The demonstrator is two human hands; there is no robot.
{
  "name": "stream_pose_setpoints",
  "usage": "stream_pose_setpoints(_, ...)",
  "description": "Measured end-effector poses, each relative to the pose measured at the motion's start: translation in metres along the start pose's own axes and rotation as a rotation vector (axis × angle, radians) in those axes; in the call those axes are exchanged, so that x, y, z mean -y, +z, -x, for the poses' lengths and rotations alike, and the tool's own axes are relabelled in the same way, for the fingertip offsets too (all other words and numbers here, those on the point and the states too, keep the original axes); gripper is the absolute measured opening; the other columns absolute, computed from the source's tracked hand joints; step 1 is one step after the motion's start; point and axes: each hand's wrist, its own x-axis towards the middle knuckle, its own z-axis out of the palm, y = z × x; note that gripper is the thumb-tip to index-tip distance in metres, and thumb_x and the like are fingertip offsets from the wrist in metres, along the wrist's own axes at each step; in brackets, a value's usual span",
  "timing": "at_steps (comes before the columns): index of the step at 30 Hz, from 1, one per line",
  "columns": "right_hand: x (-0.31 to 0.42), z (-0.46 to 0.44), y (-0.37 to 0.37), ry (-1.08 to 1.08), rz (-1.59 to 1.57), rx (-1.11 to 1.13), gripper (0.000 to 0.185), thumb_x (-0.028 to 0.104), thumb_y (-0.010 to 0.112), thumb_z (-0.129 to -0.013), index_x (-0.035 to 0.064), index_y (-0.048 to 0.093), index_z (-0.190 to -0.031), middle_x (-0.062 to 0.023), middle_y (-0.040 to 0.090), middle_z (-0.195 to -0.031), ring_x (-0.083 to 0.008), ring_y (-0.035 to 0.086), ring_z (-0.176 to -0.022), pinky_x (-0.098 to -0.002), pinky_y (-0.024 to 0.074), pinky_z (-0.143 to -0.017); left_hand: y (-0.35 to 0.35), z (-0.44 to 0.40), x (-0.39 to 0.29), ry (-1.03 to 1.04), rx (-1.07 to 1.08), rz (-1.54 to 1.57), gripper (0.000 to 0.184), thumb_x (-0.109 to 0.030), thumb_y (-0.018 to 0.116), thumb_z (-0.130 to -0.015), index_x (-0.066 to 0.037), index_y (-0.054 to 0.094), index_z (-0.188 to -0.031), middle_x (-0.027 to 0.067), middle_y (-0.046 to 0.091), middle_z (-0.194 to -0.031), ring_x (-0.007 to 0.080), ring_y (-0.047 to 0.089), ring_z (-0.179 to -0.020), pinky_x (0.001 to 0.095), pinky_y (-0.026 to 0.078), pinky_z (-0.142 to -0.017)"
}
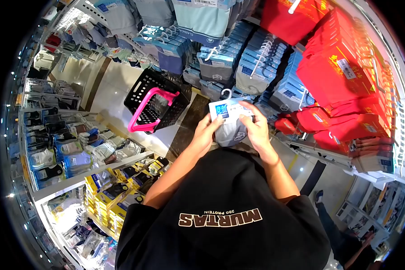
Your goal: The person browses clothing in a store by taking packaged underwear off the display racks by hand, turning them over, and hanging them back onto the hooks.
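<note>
A grey folded garment (231,131) hangs from a light blue and white card header with a small clear hook on top. My left hand (206,130) pinches the header's left edge, thumb on the card front. On the other side, my right hand (257,127) grips the card's right edge, with the thumb near its lower part and the fingers along the top right. Both hands hold the package upright in front of my chest.
A black basket (133,96) with a pink handle stands on the floor at left. Hooks of grey and blue packages (256,74) hang ahead; red packages (337,72) hang at right. Shelves of sock packs (78,159) line the left. Another person's leg (328,220) shows at lower right.
</note>
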Motion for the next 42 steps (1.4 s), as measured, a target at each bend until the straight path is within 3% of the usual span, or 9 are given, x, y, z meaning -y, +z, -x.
stream_pose_setpoints(7, -0.015, 0.009, -0.011, -0.004, -0.066, -0.134, 0.021, 0.003, 0.065, -0.088, -0.0009, 0.066, -0.109, -0.0062, 0.066, -0.108, -0.0127, 0.058, -0.099, -0.0266, 0.0443, -0.089, -0.01, 0.011, 0.007, -0.073, 0.151, -0.196, 0.029, -0.017, 0.06, -0.098, 0.002, 0.06, -0.119, 0.006, 0.066, -0.109, 0.0111, 0.061, -0.097, 0.0272, 0.048, -0.088)
stream_pose_setpoints(13, -0.006, 0.017, 0.001, -0.072, 0.017, -0.127, 0.015, 0.003, 0.068, -0.087, -0.0009, 0.068, -0.102, -0.004, 0.066, -0.102, -0.0104, 0.058, -0.093, -0.025, 0.0443, -0.085, 0.011, 0.008, -0.007, -0.092, -0.071, 0.028, 0.025, -0.023, 0.064, -0.096, 0.0, 0.061, -0.106, 0.0061, 0.066, -0.098, 0.01, 0.062, -0.084, 0.0252, 0.051, -0.076)
stream_pose_setpoints(18, 0.012, 0.027, 0.005, -0.232, 0.422, 0.128, 0.04, 0.019, 0.079, -0.079, 0.0081, 0.068, -0.116, -0.0109, 0.051, -0.109, -0.0242, 0.053, -0.107, -0.0339, 0.0415, -0.095, 0.017, -0.001, -0.002, 0.0, -0.249, 0.108, 0.028, -0.029, 0.065, -0.095, -0.002, 0.059, -0.1, 0.0038, 0.063, -0.092, 0.0106, 0.06, -0.078, 0.0279, 0.05, -0.069)
stream_pose_setpoints(22, 0.031, 0.041, 0.021, -0.226, 0.545, 0.142, 0.051, 0.027, 0.084, -0.074, 0.0074, 0.067, -0.118, -0.0158, 0.048, -0.12, -0.0315, 0.051, -0.118, -0.0404, 0.0432, -0.101, 0.025, -0.005, 0.0, 0.057, -0.34, 0.072, 0.03, -0.03, 0.064, -0.096, -0.001, 0.059, -0.105, 0.0052, 0.062, -0.091, 0.0128, 0.06, -0.078, 0.0297, 0.051, -0.067)
stream_pose_setpoints(27, 0.015, 0.038, 0.022, -0.261, 0.488, 0.099, 0.048, 0.024, 0.083, -0.075, 0.0047, 0.067, -0.115, -0.0188, 0.05, -0.126, -0.0339, 0.054, -0.117, -0.0384, 0.045, -0.099, 0.025, -0.007, 0.009, 0.098, -0.303, 0.063, 0.039, -0.033, 0.061, -0.097, -0.001, 0.056, -0.118, 0.009, 0.062, -0.107, 0.0164, 0.061, -0.095, 0.0308, 0.05, -0.08)
stream_pose_setpoints(29, 0.015, 0.037, 0.02, -0.252, 0.481, 0.082, 0.031, 0.019, 0.077, -0.08, 0.003, 0.07, -0.106, -0.0174, 0.055, -0.12, -0.0323, 0.057, -0.112, -0.0376, 0.0468, -0.095, 0.021, -0.004, 0.007, 0.112, -0.202, 0.058, 0.038, -0.032, 0.06, -0.098, -0.001, 0.055, -0.121, 0.0085, 0.061, -0.111, 0.0165, 0.06, -0.1, 0.0314, 0.049, -0.085)
stream_pose_setpoints(34, -0.001, 0.029, 0.01, -0.198, 0.269, -0.047, 0.014, 0.013, 0.069, -0.088, -0.0002, 0.068, -0.093, -0.0108, 0.059, -0.098, -0.0185, 0.059, -0.093, -0.0326, 0.0474, -0.082, 0.013, 0.005, 0.009, 0.073, 0.066, -0.008, 0.04, -0.015, 0.063, -0.095, -0.003, 0.047, -0.131, 0.0078, 0.059, -0.117, 0.017, 0.059, -0.104, 0.0319, 0.049, -0.089)
stream_pose_setpoints(37, 0.002, 0.029, 0.008, 0.027, 0.047, -0.073, 0.025, 0.022, 0.064, -0.095, -0.0015, 0.066, -0.087, 0.0012, 0.056, -0.077, -0.007, 0.048, -0.072, -0.0271, 0.0411, -0.061, 0.004, 0.015, 0.006, -0.061, 0.174, -0.097, 0.043, -0.008, 0.063, -0.092, -0.003, 0.046, -0.131, 0.0076, 0.06, -0.116, 0.017, 0.061, -0.099, 0.0318, 0.052, -0.077)
stream_pose_setpoints(42, 0.007, 0.029, 0.004, 0.038, 0.059, -0.132, 0.034, 0.028, 0.06, -0.098, -0.001, 0.064, -0.082, 0.0048, 0.055, -0.071, -0.0038, 0.045, -0.068, -0.0246, 0.0395, -0.057, -0.006, 0.017, 0.022, -0.125, 0.192, -0.11, 0.014, -0.01, 0.063, -0.094, -0.002, 0.063, -0.105, 0.0082, 0.069, -0.096, 0.0171, 0.066, -0.08, 0.0297, 0.051, -0.071)
